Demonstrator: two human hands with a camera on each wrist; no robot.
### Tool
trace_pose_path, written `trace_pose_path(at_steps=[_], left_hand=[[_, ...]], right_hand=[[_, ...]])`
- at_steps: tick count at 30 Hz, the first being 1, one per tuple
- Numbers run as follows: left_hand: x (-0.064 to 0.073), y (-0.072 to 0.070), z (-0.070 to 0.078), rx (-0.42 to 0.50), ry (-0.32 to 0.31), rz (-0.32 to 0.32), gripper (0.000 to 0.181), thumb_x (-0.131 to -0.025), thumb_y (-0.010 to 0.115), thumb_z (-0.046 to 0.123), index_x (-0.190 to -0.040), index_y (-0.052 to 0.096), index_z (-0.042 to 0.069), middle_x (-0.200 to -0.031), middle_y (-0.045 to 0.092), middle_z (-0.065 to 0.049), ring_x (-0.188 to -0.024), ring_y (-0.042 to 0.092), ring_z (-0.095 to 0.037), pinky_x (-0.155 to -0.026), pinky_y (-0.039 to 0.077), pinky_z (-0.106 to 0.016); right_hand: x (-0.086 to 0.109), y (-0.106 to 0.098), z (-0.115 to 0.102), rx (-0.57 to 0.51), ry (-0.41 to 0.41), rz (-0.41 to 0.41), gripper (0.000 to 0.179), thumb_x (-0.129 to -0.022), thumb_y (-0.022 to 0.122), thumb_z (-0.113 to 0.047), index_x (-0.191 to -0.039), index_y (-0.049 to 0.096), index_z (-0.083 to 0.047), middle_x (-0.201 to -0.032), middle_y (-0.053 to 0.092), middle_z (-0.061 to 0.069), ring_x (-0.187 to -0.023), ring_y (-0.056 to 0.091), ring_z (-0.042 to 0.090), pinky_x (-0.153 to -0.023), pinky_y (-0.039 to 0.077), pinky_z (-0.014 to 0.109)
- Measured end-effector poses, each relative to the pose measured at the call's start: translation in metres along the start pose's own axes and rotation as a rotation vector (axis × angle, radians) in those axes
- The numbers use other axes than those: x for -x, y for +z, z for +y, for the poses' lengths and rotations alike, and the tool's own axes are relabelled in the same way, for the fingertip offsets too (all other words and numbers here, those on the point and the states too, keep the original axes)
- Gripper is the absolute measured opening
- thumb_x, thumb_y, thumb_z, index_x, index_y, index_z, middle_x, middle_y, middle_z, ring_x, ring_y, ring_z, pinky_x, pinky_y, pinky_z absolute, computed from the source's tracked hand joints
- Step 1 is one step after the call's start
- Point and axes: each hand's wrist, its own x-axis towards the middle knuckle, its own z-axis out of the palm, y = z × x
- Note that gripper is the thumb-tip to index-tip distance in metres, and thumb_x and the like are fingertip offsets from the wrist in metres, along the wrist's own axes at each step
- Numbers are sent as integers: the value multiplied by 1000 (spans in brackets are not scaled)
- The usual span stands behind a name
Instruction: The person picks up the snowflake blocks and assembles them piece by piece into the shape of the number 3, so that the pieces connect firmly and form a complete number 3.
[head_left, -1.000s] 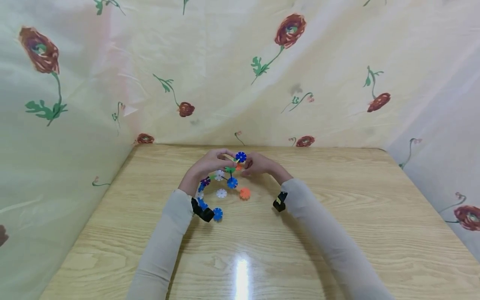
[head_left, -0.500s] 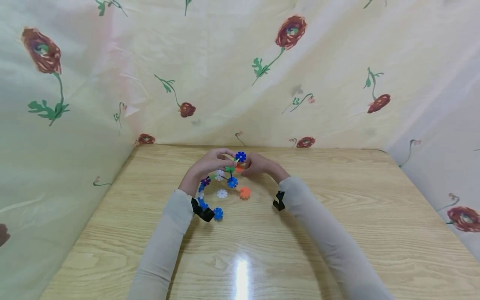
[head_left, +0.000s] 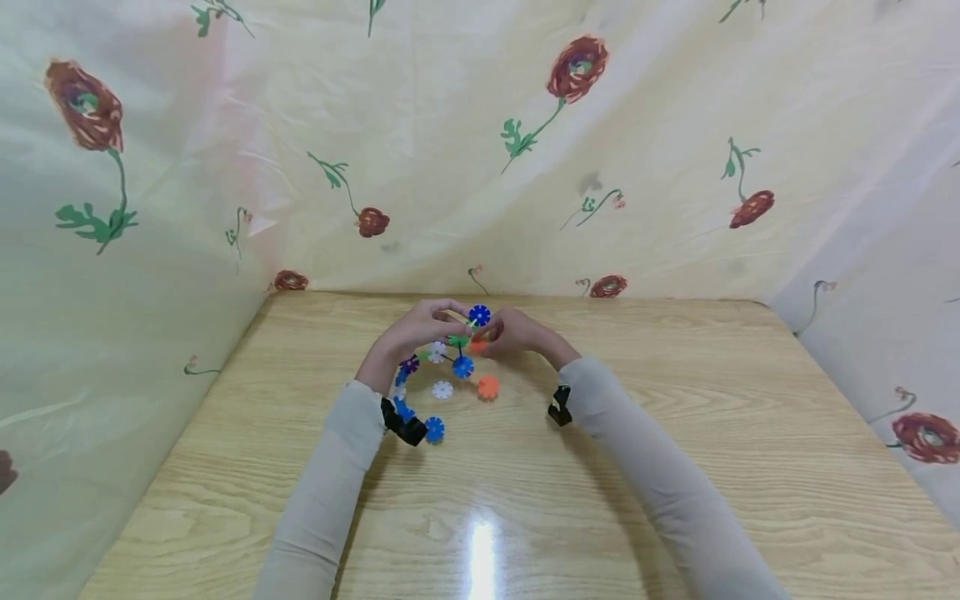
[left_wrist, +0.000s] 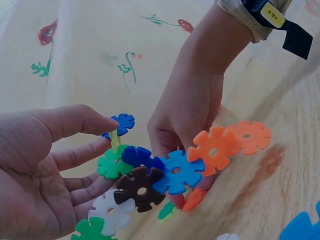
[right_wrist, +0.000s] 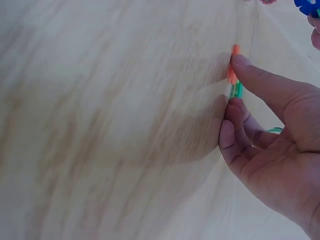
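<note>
My left hand pinches a yellow snowflake disc between thumb and index finger. A dark blue disc sits at its upper end, and a green disc adjoins it below. Linked around these are a brown-black disc, a blue disc and a white disc. Close beside them, my right hand grips an orange disc near the tabletop. A green disc touches it at the fingertips; whether the two are joined I cannot tell.
Several more discs curve toward my left wrist, including a purple one and a blue one. A white disc and an orange disc lie nearer me. The wooden table meets a flowered cloth behind.
My right hand and its orange disc have shifted slightly down toward me, and a finger now reaches toward the left hand's discs. The left hand keeps its hold.
</note>
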Motion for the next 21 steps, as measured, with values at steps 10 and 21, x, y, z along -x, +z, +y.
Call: trace_pose_path(at_steps=[10,21], left_hand=[[-1,2,0,4,-13,3,32,-99,67,16,-129,63,7,-127,64,-16,-116,63,-30,-107,48,-58],[-1,5,2,-27,-13,13,31,-98,68,19,-127,64,9,-126,66,-14,-117,63,-29,-106,49,-55]], right_hand=[[12,-1,-1,-65,47,60,25,-84,81,-3,-105,69,2,-90,66,10,-81,58,16,-71,48,23],[30,-1,6,-164,36,167,17,-92,75,-7,-105,69,0,-94,69,12,-82,61,16,-74,52,27]])
